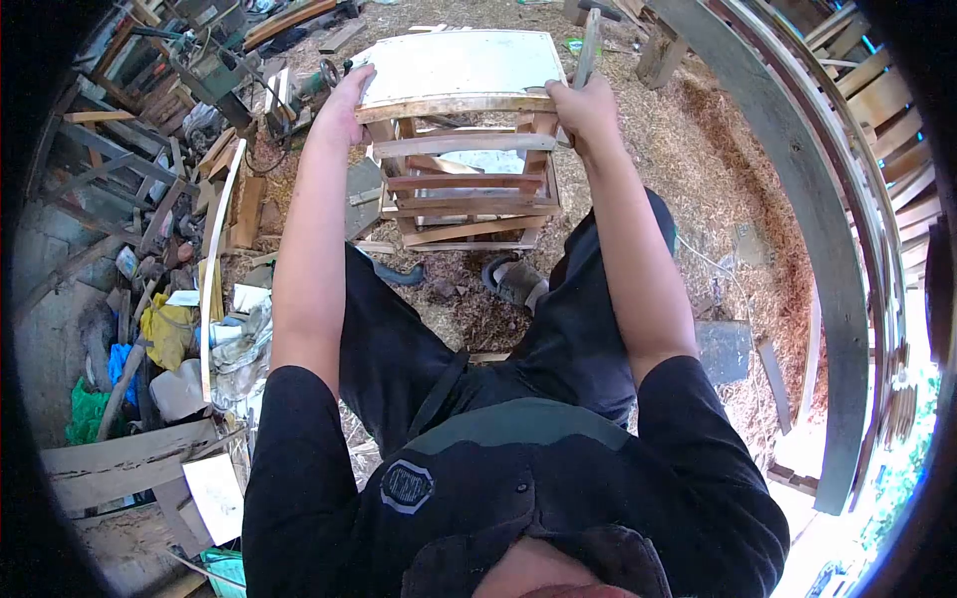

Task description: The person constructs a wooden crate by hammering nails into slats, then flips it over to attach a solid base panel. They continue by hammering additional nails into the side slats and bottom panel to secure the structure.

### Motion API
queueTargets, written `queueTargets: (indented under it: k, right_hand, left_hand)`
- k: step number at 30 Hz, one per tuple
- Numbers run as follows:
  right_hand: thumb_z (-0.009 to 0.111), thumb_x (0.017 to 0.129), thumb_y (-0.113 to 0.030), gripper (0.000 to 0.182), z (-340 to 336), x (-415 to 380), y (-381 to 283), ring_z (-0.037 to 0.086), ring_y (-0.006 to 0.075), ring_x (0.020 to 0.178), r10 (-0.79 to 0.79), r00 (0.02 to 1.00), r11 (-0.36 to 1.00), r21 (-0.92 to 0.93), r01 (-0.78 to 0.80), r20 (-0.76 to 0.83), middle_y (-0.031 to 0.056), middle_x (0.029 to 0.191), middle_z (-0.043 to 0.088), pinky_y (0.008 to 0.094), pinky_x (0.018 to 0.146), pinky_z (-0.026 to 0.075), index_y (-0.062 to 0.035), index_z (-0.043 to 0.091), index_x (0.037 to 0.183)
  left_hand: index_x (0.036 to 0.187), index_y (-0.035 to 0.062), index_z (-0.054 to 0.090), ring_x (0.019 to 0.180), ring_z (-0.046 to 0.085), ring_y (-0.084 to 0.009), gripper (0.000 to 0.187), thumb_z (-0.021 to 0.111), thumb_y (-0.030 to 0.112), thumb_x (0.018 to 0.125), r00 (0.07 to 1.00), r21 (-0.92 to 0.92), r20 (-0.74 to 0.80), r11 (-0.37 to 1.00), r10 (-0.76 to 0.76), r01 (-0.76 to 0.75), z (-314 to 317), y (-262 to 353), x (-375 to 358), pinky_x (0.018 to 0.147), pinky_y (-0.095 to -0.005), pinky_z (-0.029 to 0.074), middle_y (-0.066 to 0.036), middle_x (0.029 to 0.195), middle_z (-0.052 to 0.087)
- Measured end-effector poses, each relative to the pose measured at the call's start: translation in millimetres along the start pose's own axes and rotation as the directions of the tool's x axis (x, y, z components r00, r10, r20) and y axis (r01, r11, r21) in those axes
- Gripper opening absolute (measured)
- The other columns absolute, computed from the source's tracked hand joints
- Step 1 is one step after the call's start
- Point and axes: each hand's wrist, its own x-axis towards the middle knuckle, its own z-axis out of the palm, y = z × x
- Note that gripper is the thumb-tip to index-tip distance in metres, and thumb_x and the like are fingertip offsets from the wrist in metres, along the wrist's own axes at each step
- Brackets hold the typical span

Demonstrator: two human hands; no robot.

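In front of my knees stands a slatted wooden frame [469,207] topped with a white board [459,62]. A bare wooden strip [454,105] runs along the board's near edge. My left hand [345,105] grips the left end of this top, fingers curled round its side. At the opposite end my right hand [586,115] is closed on the right corner, the thumb over the edge. A narrow upright piece of wood [588,48] rises just beyond the right fingers. The undersides of both hands are hidden.
Wood shavings [728,169] cover the ground. Scrap wood and plastic bags [166,329] are heaped at the left, with a green machine [209,70] behind. A long curved plank [812,199] stands at the right. My shoe [518,282] is close to the frame's base.
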Motion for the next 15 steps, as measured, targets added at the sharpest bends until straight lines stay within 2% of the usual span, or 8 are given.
queueTargets:
  k: [4, 6, 8, 9, 11, 13, 14, 15]
  right_hand:
    - [0.079, 0.079, -0.027, 0.049, 5, 0, -8, 0.075, 0.0361, 0.093, -0.031, 1.000, 0.999, 0.024, 0.031, 0.004, 0.0252, 0.102, 0.074, 0.0435, 0.083, 0.058, 0.0091, 0.064, 0.110]
    - [0.080, 0.087, -0.022, 0.036, 9, -5, -20, 0.064, 0.0183, 0.079, -0.057, 0.995, 0.986, 0.150, 0.068, -0.078, 0.0114, 0.093, 0.068, 0.0360, 0.068, 0.053, 0.0055, 0.063, 0.103]
    - [0.080, 0.087, -0.024, 0.037, 12, -11, -38, 0.063, 0.0177, 0.078, -0.073, 0.991, 0.983, 0.159, 0.090, -0.109, 0.0107, 0.092, 0.068, 0.0355, 0.068, 0.052, 0.0046, 0.063, 0.102]
    - [0.081, 0.087, -0.026, 0.037, 17, -13, -43, 0.062, 0.0172, 0.078, -0.078, 0.986, 0.981, 0.165, 0.102, -0.144, 0.0100, 0.091, 0.067, 0.0350, 0.068, 0.051, 0.0037, 0.062, 0.100]
    - [0.081, 0.088, -0.027, 0.038, 29, -7, -45, 0.062, 0.0169, 0.078, -0.065, 0.993, 0.967, 0.238, 0.087, -0.097, 0.0096, 0.091, 0.067, 0.0347, 0.068, 0.051, 0.0033, 0.062, 0.100]
    - [0.082, 0.089, -0.031, 0.040, 42, -25, -67, 0.061, 0.0161, 0.081, -0.050, 0.998, 0.932, 0.357, 0.061, -0.040, 0.0077, 0.091, 0.066, 0.0347, 0.070, 0.050, 0.0024, 0.063, 0.100]
    - [0.082, 0.089, -0.031, 0.040, 55, -26, -71, 0.061, 0.0161, 0.081, -0.061, 0.998, 0.929, 0.366, 0.060, -0.009, 0.0077, 0.091, 0.066, 0.0347, 0.070, 0.050, 0.0024, 0.063, 0.100]
    - [0.082, 0.089, -0.032, 0.041, 68, -26, -71, 0.060, 0.0162, 0.081, -0.058, 0.998, 0.941, 0.334, 0.049, 0.017, 0.0072, 0.090, 0.066, 0.0348, 0.071, 0.050, 0.0022, 0.063, 0.101]
  left_hand:
    - [0.132, 0.0160, 0.065, 0.113, 0.068, -0.0272, 0.047, 0.059, 0.051, 0.100, 0.997, -0.013, 0.011, 0.997, 0.071, -0.071, -3, 4, -2, 0.095, -0.0566, 0.053, -0.005, 0.126, 0.071]
    - [0.126, 0.0132, 0.070, 0.107, 0.071, -0.0255, 0.046, 0.057, 0.050, 0.102, 0.999, -0.156, -0.045, 0.988, 0.002, -0.009, -10, 17, -18, 0.093, -0.0455, 0.056, -0.007, 0.117, 0.076]
    - [0.129, 0.0134, 0.069, 0.107, 0.071, -0.0270, 0.045, 0.058, 0.048, 0.102, 1.000, -0.187, -0.008, 0.982, -0.003, 0.002, -20, 37, -55, 0.092, -0.0465, 0.057, -0.008, 0.120, 0.075]
    - [0.131, 0.0102, 0.067, 0.108, 0.071, -0.0289, 0.048, 0.057, 0.048, 0.103, 0.998, -0.201, 0.010, 0.978, 0.060, -0.057, -30, 44, -69, 0.093, -0.0479, 0.057, -0.011, 0.122, 0.074]
    - [0.134, -0.0011, 0.062, 0.110, 0.070, -0.0340, 0.057, 0.059, 0.047, 0.103, 0.983, -0.254, 0.090, 0.958, 0.157, -0.130, -62, 51, -77, 0.096, -0.0525, 0.058, -0.018, 0.126, 0.070]
    - [0.134, -0.0037, 0.061, 0.112, 0.070, -0.0348, 0.057, 0.060, 0.044, 0.103, 0.978, -0.325, 0.103, 0.935, 0.183, -0.141, -89, 54, -102, 0.097, -0.0529, 0.057, -0.020, 0.125, 0.070]
    - [0.134, -0.0063, 0.059, 0.113, 0.069, -0.0357, 0.058, 0.062, 0.042, 0.103, 0.969, -0.389, 0.140, 0.911, 0.204, -0.136, -104, 54, -116, 0.098, -0.0534, 0.057, -0.022, 0.124, 0.070]
    - [0.133, -0.0050, 0.061, 0.113, 0.070, -0.0338, 0.053, 0.065, 0.038, 0.102, 0.973, -0.430, 0.087, 0.889, 0.216, -0.159, -123, 53, -126, 0.098, -0.0528, 0.058, -0.022, 0.124, 0.070]
